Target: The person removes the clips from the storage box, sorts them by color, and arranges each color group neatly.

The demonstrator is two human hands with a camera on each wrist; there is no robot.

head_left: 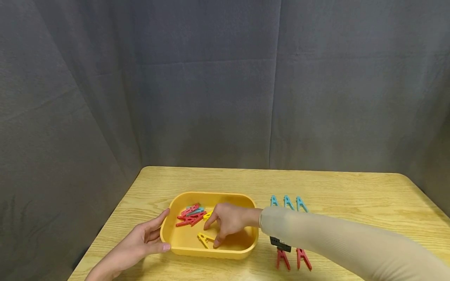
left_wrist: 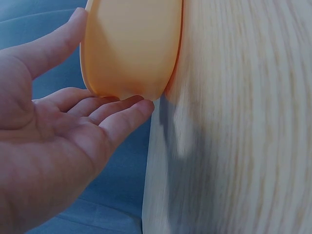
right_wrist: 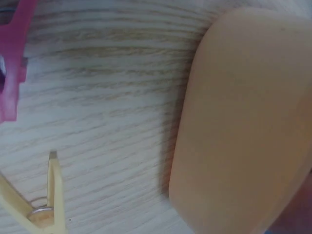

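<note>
Standing on the wooden table [head_left: 351, 191], the yellow tray [head_left: 183, 244] is the largest thing in the work, and it sits near the front left part of the tabletop. Inside the tray lies a small heap of red and blue pegs [head_left: 191, 214], and one yellow peg [head_left: 204, 239] lies alone on the tray floor, nearer to the front wall.

The left hand [head_left: 140, 242] rests against the left outer wall of the tray with fingers straight and relaxed; the left wrist view shows the fingertips [left_wrist: 131, 105] touching the wall and gripping nothing. The right hand [head_left: 228, 222] reaches down into the tray, its fingers bent downward, one fingertip just beside the yellow peg. Whether it already pinches a peg I cannot tell, because the hand hides its own fingertips.

To the right of the tray stand three blue pegs [head_left: 288, 202] in a row and, closer to the person, two red pegs [head_left: 293, 259].

I judge the step in hand is picking one peg out of the tray while the left hand steadies it. The next move calls for a firm pinch on the yellow peg.
</note>
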